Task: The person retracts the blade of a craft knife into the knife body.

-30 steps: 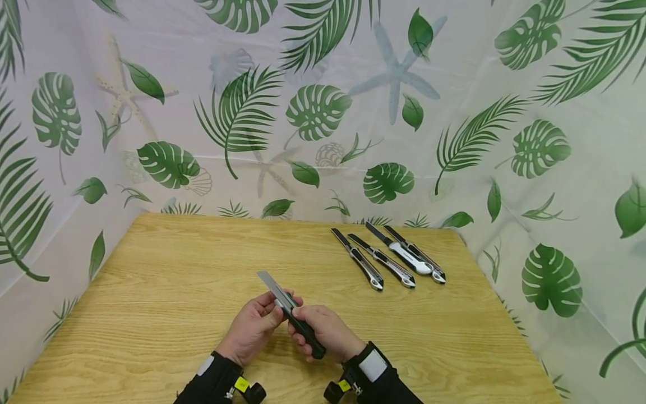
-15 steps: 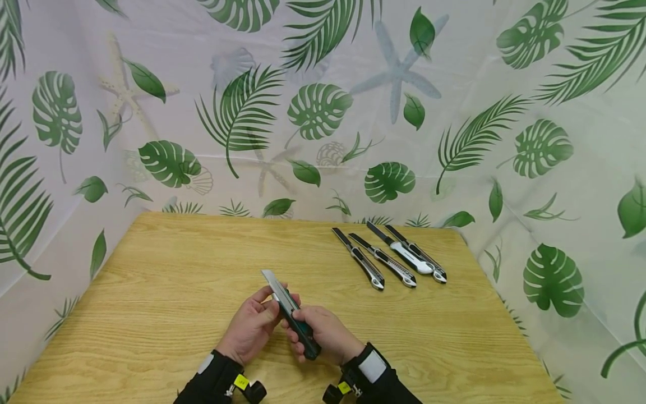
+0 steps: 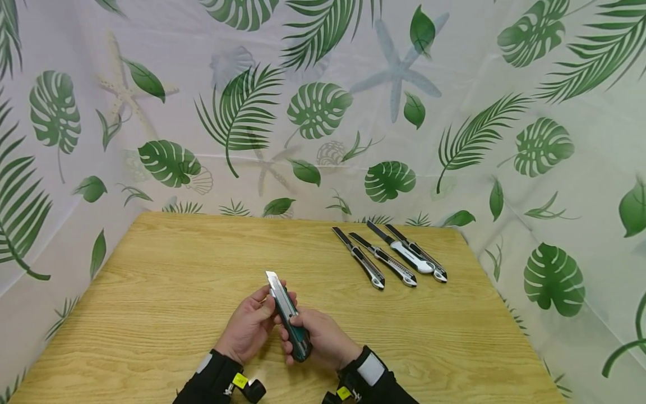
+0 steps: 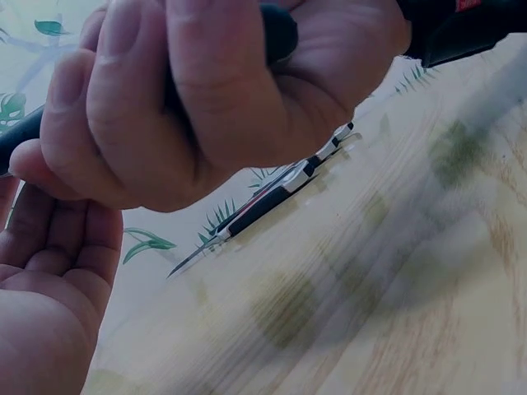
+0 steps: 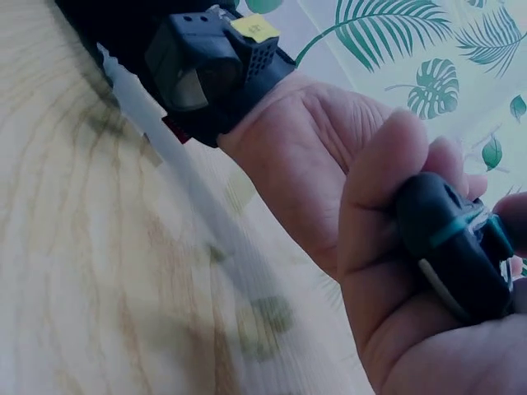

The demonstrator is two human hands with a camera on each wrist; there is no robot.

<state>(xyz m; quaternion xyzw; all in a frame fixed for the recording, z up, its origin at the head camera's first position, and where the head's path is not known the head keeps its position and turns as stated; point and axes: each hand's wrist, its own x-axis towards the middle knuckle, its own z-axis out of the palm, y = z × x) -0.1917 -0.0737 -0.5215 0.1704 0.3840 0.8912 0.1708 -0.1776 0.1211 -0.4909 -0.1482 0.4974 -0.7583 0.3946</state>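
A utility knife with a dark green and black handle is held over the near middle of the table, blade pointing away. My right hand grips its handle from the right, thumb resting on the top face near the slider. At the front end, my left hand pinches the knife between thumb and fingers, just behind the bare blade. In the right wrist view, the rounded butt of the knife shows inside the curled right fingers. The right hand covers most of the handle in the left wrist view.
Several more cutters lie at the back right of the wooden table, among them a black and silver cutter and a white-handled cutter. Their dark blades point to the back left. A leaf-patterned cloth hangs behind.
The knife has turned more upright with its top face showing more. Less blade shows at the front, and the right thumb sits closer to the butt. The cutters on the table have not moved.
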